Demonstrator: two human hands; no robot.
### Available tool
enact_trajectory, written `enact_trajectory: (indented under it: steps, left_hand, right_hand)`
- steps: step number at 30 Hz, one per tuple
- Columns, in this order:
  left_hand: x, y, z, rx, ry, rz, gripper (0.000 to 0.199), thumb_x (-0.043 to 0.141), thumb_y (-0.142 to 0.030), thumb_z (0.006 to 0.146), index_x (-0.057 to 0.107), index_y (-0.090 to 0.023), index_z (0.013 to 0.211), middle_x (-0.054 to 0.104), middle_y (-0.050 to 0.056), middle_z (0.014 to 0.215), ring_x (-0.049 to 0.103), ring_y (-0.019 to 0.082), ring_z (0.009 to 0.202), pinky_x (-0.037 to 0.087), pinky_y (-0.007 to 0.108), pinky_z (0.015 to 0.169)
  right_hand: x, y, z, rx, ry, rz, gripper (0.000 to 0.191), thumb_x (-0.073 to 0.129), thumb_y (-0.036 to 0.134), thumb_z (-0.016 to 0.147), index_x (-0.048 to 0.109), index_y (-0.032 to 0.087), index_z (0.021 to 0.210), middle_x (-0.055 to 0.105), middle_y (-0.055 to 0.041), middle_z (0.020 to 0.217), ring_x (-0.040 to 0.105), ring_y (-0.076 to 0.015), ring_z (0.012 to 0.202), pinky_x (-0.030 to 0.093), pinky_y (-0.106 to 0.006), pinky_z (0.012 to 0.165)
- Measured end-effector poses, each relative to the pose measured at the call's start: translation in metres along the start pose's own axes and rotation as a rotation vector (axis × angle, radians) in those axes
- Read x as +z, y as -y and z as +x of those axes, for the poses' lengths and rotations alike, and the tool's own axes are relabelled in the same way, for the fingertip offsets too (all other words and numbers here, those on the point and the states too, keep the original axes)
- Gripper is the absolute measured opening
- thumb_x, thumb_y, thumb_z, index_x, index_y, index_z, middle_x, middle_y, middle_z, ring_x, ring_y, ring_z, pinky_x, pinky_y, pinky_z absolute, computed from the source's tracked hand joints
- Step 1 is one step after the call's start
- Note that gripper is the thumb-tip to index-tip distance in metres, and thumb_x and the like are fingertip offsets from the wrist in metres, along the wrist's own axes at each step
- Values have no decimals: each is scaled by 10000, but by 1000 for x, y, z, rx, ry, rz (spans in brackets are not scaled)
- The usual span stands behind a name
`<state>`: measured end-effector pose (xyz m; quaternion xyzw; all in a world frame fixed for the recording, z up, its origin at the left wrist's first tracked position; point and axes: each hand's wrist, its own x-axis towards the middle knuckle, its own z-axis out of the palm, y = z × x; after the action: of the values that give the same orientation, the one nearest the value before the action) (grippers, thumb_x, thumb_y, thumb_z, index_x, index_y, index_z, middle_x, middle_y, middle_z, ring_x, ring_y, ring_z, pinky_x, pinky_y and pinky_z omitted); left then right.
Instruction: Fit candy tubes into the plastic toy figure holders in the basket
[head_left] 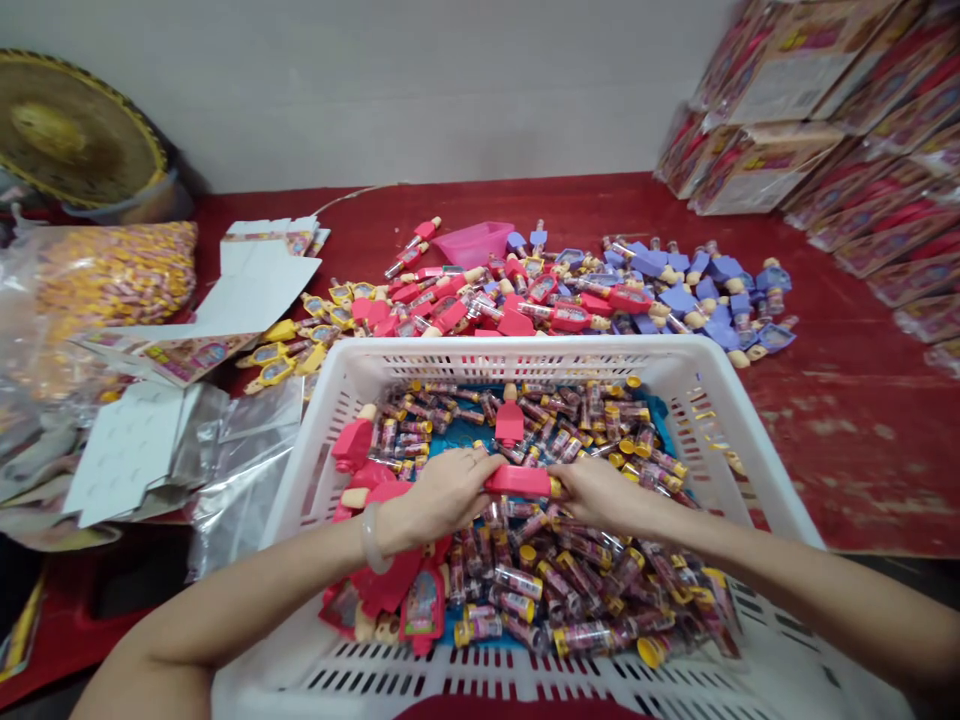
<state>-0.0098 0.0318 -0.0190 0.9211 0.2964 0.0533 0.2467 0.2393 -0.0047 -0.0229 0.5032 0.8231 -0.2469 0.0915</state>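
Red tabletop (847,400) bears a white slotted crate (480,358). Left hand (442,495) and right hand (607,495) clasp a pink doll-shaped tube (521,481) from either end, level above loose candy tubes (577,590), inside the crate's walls.

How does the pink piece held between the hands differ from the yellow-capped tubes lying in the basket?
The pink piece is gripped between the left hand and right hand, while the tubes lie loose in the white basket. The piece is opaque pink; the tubes are clear, showing patterned contents. Both are elongated.
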Motion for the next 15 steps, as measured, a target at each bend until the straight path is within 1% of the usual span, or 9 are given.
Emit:
enact_trajectory:
  steps: [1,2,3,5,7,8,10,12,15]
  left_hand:
    - [4,0,-1,37,-65,98,285,436,-241,932,527,-150,1187,633,100,967,594,224,888,452,354,771]
    - [7,1,-1,56,-96,157,277,418,-201,930,531,-157,1179,629,110,1001,590,234,928,450,379,798]
    - [7,2,-1,58,-97,160,276,416,-183,926,532,-163,1176,627,112,1024,590,235,947,452,388,813]
    - [1,4,0,16,-50,-4,348,479,-229,913,481,-173,1256,614,112,1122,589,228,996,460,373,841]
    - [-9,6,2,-50,37,-273,512,551,-331,892,392,-189,1357,571,106,1253,580,219,1060,469,332,857]
    - [-13,6,3,-78,86,-389,553,556,-379,891,372,-197,1380,563,96,1279,582,214,1071,474,309,850]
    - [-17,6,5,-107,171,-521,510,516,-436,910,426,-197,1351,595,78,1241,605,207,1038,485,279,813]
    - [-14,5,5,-108,165,-475,458,489,-442,923,485,-174,1294,641,80,1144,630,210,971,491,280,789]
    - [0,3,2,-54,66,-163,460,509,-412,914,481,-130,1277,650,134,1099,636,257,962,490,359,826]
  right_hand:
    - [1,-1,1,-29,50,44,101,584,270,816,645,190,809,653,5,647,570,-137,561,300,-216,512]
    - [1,-2,1,-52,79,70,124,595,310,815,643,203,774,641,30,620,561,-122,540,292,-207,495]
    - [0,-2,2,-53,82,75,132,591,317,819,643,206,769,640,34,619,563,-121,542,293,-206,495]
    - [-4,-4,3,10,5,15,120,538,227,835,649,180,843,671,-18,689,595,-159,610,311,-232,537]
    - [-8,-5,4,80,-113,-82,210,450,112,841,640,128,928,688,-111,809,617,-221,742,332,-279,621]
    - [-9,-5,4,89,-160,-129,249,413,76,843,633,109,954,684,-144,850,615,-244,797,335,-300,662]
    - [-9,-5,4,63,-209,-206,275,387,49,845,628,109,963,679,-158,881,610,-255,848,334,-318,706]
    - [-5,-4,3,31,-204,-251,234,440,69,823,628,134,945,686,-123,822,620,-235,784,327,-302,658]
    - [3,-5,3,9,-140,-237,148,546,136,759,639,183,864,681,-56,683,614,-200,619,262,-278,528]
